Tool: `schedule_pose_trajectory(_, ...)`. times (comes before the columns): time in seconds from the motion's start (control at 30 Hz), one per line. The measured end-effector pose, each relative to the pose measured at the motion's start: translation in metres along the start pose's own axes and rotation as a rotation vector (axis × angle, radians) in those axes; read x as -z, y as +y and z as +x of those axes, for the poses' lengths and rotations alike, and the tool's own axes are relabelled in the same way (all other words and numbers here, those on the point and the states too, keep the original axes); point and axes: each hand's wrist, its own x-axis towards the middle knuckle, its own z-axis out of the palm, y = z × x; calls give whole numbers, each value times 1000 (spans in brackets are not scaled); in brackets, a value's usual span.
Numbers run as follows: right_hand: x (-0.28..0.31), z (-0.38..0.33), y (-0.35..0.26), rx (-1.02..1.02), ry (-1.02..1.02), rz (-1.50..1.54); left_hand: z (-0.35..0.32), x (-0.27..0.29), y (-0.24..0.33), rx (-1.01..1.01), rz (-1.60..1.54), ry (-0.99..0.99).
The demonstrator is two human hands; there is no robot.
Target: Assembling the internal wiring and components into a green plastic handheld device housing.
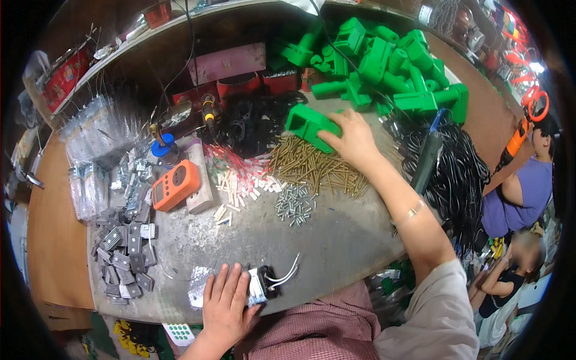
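Note:
My right hand (355,139) reaches across the bench to a green plastic housing (303,123), fingers and thumb closed on its right end. The housing is hollow with an open side and sits over a heap of brass-coloured screws (321,168). At the near edge of the bench my left hand (225,300) lies flat with its fingers stretched out. Its thumb is beside a small silver-and-black part (260,285) with white wires; whether they touch, I cannot tell. Clear wrapping (199,285) lies left of that hand.
Green housings (396,66) are piled at the back right, beside black cables (450,162). Short silver screws (294,205), white-tipped red wires (240,174), an orange meter (176,185) and grey blocks (123,252) cover the middle and left. Two people sit at the far right.

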Motion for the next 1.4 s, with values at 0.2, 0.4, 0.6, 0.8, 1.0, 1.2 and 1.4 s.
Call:
schedule_pose_trajectory(0.2, 46, 24, -29, -102, 88, 196, -44, 6, -4, -58, 48, 142)
schedule_pose_trajectory(0.4, 81, -39, -134, 177, 146, 561, -10, 34, -3, 236, -763, 400)
schedule_pose_trajectory(0.6, 108, -105, -184, 405, -67, 714, 42, 39, 44, 425, -1640, 475)
schedule_pose_trajectory(0.8, 83, -96, 11, 21, -248, -352, 36, 43, 34, 326, -1842, 422)
schedule_pose_trajectory(1.0, 69, -86, 34, 174, -359, -440, 31, 46, 34, 388, -1753, 341)
schedule_pose_trajectory(1.2, 118, -89, 5, 145, -423, -187, 15, 36, 24, 498, -1683, 391)
schedule_pose_trajectory(1.4, 125, -95, -4, 282, -493, -225, 22, 37, 26, 437, -1657, 268)
